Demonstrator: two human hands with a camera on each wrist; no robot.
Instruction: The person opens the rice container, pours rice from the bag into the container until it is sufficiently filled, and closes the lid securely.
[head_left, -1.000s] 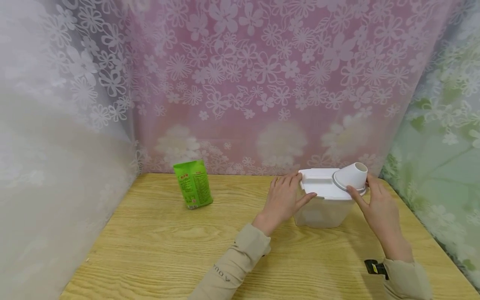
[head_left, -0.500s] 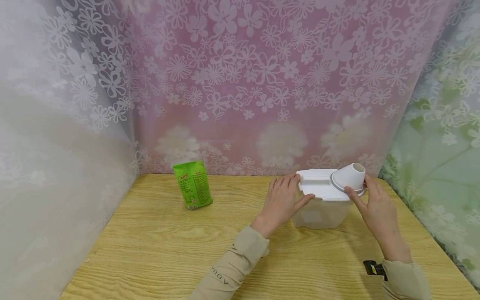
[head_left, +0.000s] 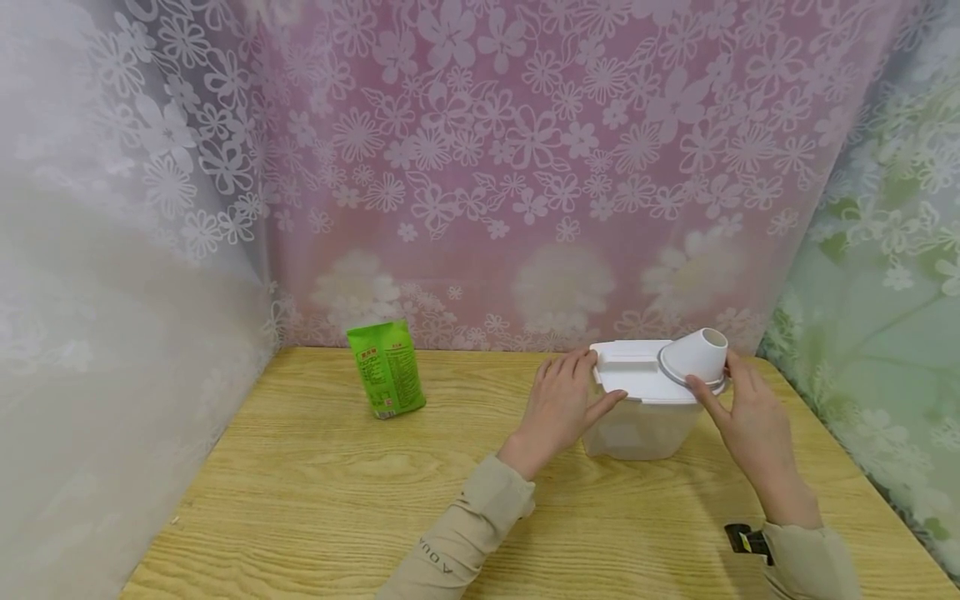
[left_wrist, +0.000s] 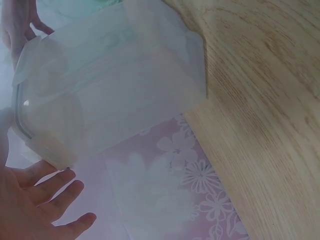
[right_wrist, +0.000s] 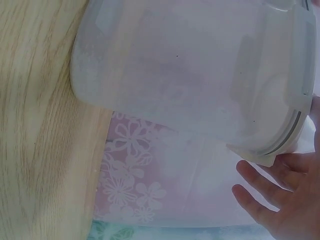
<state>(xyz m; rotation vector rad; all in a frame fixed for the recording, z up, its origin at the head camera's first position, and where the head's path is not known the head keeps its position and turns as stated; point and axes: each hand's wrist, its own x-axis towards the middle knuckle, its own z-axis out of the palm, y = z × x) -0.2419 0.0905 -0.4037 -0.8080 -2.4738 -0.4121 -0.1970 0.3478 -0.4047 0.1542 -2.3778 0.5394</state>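
A translucent plastic storage container (head_left: pixel 641 432) stands on the wooden table at the right, under a white lid (head_left: pixel 643 385) with a recessed handle. A white measuring cup (head_left: pixel 690 360) sits tilted at the lid's right end. My left hand (head_left: pixel 557 402) grips the left end of the lid, thumb along the front edge and fingers at the back corner. With my right hand (head_left: pixel 753 429) I hold the right end, thumb by the cup's base and fingers behind it. Both wrist views show the see-through container wall (left_wrist: pixel 120 85) close up, with fingertips at the lid's rim.
Left of the container, a green printed packet (head_left: pixel 386 369) stands upright near the back of the table (head_left: pixel 337 508). Flowered curtains (head_left: pixel 480 167) hang behind the table and at both sides. A black strap (head_left: pixel 748 542) shows at the right sleeve.
The container has shifted slightly left and toward me, with both hands moving along on its lid. The green packet has stayed where it was.
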